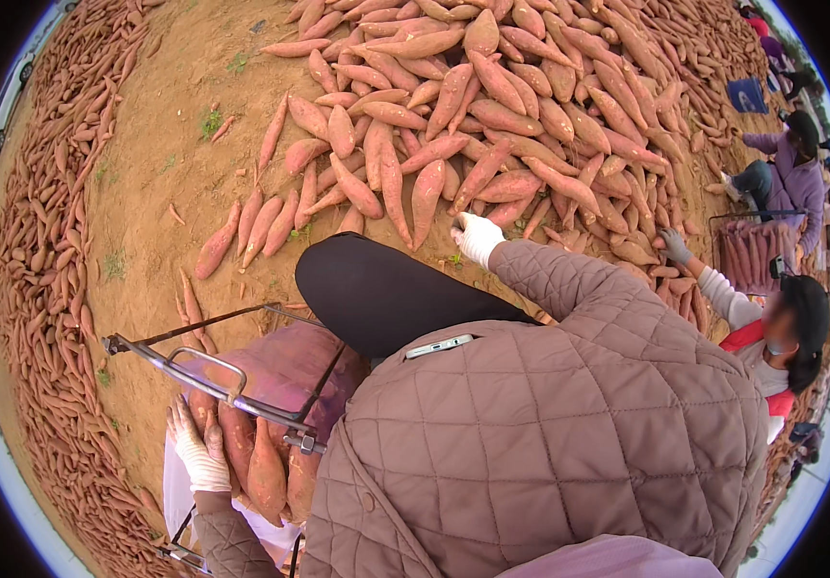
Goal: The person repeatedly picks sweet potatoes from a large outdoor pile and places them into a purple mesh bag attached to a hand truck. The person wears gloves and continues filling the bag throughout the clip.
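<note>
My left hand [198, 444], in a white glove, lies with fingers extended against sweet potatoes [267, 473] at the mouth of a purple mesh bag [281, 361]. A metal frame [227, 390] with a wire handle surrounds the bag. My right hand [478, 237], also white-gloved, is at the near edge of a large heap of sweet potatoes [523, 115]. Its curled fingers are at the lower tip of one reddish sweet potato [482, 175]; whether they grip it is hidden.
Loose sweet potatoes [263, 227] lie on the sandy soil [162, 166] beside my knee. A long row of them [47, 303] runs along the left. Close on my right, a person in a red vest [740, 336] reaches into the heap. Farther off are another seated person [790, 177] and a blue bucket [747, 95].
</note>
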`<state>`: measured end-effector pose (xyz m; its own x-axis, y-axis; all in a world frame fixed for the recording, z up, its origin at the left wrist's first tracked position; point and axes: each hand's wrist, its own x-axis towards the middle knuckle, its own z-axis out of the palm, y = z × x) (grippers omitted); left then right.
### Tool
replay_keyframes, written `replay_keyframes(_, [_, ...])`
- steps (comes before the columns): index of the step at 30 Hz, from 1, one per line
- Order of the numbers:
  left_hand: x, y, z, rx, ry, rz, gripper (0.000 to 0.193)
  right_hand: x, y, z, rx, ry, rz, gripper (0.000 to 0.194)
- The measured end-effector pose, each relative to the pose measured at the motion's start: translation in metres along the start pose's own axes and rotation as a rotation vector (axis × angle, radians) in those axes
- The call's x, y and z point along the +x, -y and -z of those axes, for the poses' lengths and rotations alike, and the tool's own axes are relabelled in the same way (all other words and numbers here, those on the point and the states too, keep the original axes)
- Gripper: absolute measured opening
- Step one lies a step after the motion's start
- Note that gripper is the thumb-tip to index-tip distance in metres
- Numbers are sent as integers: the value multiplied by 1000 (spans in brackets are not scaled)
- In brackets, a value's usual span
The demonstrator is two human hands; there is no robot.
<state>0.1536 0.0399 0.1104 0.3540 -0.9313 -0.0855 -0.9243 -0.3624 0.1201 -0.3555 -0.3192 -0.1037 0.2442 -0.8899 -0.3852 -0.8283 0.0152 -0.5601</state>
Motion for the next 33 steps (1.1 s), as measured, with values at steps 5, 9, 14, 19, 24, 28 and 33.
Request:
replay_keyframes(5, [4,-17,-3,-58,-3,175,76,-32,-120,-52,-235,340,-280,31])
replay_keyframes(9, [-3,-16,-15,-840,-67,194,71,-20,-134,-93,-271,556,-92,39])
replay_keyframes(14, [5,-2,-6,-603,-100,65,84,-12,-148,-93,-189,606,-156,39])
replay_keyframes(19, [71,-63,96,-311,-575,47,95,-12,-185,-78,-225,707,-389,51])
replay_keyframes(24, [129,-175,118,-447,-663,-97,107,-39,-203,-99,-254,646,-395,49])
replay_keyframes(28, [148,-216,80,-385,-411,-178,98,-56,-208,-111,-125,772,-436,55])
replay_keyframes(33, [147,-211,72,-437,-335,-88,88,-17,-226,-97,73,397,-459,64])
